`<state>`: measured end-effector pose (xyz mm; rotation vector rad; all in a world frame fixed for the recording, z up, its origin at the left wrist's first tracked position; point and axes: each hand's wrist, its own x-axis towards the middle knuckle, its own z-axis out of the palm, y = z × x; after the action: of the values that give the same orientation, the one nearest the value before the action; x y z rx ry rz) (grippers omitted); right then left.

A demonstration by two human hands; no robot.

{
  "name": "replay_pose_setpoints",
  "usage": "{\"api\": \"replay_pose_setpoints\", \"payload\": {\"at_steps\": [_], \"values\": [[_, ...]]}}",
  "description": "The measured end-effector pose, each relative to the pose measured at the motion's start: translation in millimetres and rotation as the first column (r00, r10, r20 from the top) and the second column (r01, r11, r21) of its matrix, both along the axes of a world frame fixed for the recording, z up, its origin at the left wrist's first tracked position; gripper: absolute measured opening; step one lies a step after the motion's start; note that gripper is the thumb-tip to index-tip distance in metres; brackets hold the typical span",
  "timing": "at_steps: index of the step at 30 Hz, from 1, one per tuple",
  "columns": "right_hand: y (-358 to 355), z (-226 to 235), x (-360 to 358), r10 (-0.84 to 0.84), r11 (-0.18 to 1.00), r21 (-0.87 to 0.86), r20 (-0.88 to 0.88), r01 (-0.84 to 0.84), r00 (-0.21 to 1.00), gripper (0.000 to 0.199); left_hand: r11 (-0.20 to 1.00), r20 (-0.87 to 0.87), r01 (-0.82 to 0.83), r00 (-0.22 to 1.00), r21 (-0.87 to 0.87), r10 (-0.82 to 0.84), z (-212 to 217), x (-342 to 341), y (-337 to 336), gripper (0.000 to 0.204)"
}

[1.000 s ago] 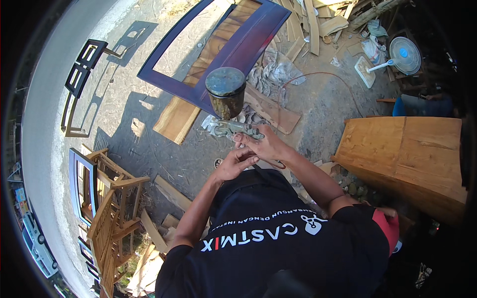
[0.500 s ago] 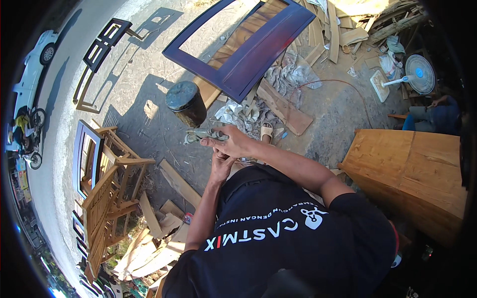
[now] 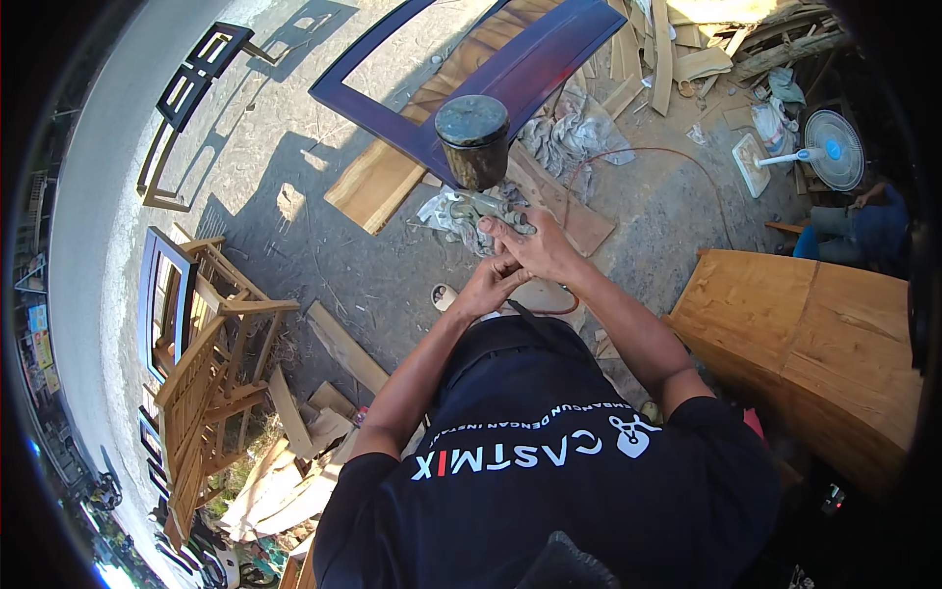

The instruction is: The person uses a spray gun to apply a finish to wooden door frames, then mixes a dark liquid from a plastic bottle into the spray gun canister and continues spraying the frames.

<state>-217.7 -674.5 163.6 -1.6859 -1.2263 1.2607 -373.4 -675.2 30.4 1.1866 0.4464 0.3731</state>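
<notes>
A paint spray gun (image 3: 479, 203) with a dark, paint-stained cup (image 3: 473, 137) on top is gripped in my right hand (image 3: 542, 247). My left hand (image 3: 494, 282) is closed just under the right one, against the gun's lower end; whatever its fingers hold is hidden. Beyond the cup lies a dark purple-brown wooden frame panel (image 3: 392, 118) with a large opening and a reddish patch on its far right part. In this view the cup overlaps the panel's near edge.
Bare planks (image 3: 378, 187) and crumpled plastic sheeting (image 3: 579, 133) lie around the panel. A red hose (image 3: 708, 177) crosses the ground. At right stand a wooden cabinet (image 3: 785, 334) and a fan (image 3: 832, 149), near a seated person (image 3: 863, 231). Wooden chair frames (image 3: 211, 383) stand at left.
Both hands and the spray gun have shifted to the right, so the cup now overlaps the panel. On the road, the white car has left the view and the motorcycle is no longer at its former spot.
</notes>
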Motion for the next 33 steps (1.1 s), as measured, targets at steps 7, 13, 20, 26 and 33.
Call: {"api": "replay_pose_setpoints", "payload": {"at_steps": [7, 13, 20, 26, 33], "values": [[48.2, 11.3, 108.9, -0.251, 0.968, 0.042, 0.22, 0.248, 0.943, 0.059, 1.0, -0.16, 0.025, 0.987, 0.009, -0.023, -7.8, 25.5, 19.0, 0.047], [102.3, 3.1, 214.7, -0.343, 0.939, 0.097, 0.345, 0.33, 0.874, 0.066, 0.991, -0.539, -0.131, 0.833, 0.032, 0.127, -86.6, -42.9, 2.0, 0.046], [166.8, 1.9, 319.6, -0.385, 0.922, 0.141, 0.427, 0.36, 0.819, 0.067, 0.897, -0.912, -0.44, 0.383, -0.037, 0.15, -155.3, -160.6, -104.7, 0.053], [214.7, -17.7, 409.7, -0.432, 0.899, 0.194, 0.537, 0.392, 0.724, 0.07, 0.828, -0.934, -0.55, 0.342, -0.11, 0.103, -125.4, -128.4, -138.2, 0.053], [270.9, -19.0, 461.2, -0.486, 0.862, 0.231, 0.631, 0.452, 0.604, 0.079, 0.821, -0.936, -0.56, 0.338, -0.111, 0.104, -128.6, -110.6, -135.9, 0.054]]}}
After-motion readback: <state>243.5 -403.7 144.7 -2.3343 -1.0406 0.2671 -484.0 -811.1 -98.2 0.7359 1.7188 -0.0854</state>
